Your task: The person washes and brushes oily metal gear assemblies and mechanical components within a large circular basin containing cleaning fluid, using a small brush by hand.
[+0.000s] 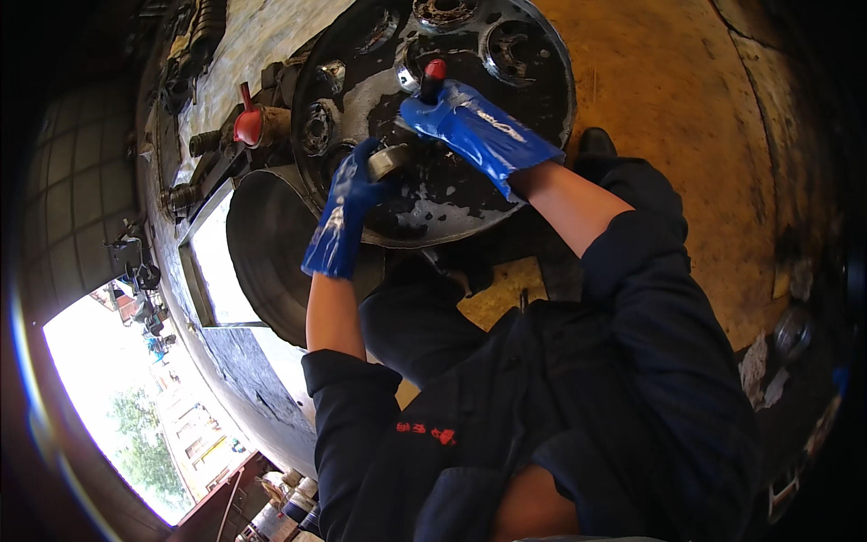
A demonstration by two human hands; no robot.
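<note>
A wide round black pan with a wet, foamy bottom lies in front of me. My left hand, in a long blue rubber glove, grips a shiny metal ring over the pan's near left part. My right hand, gloved the same way, is closed around a black handle with a red end; the tool's working end is hidden. Beyond and left of my hands, several metal parts lie in the pan, among them a round part with openings and a ring-shaped part.
A large dark round basin stands under the pan's left side. Further left are a red funnel-like piece and greasy machine parts. Stained brown floor spreads to the right. My dark shoe is near the pan's right edge.
</note>
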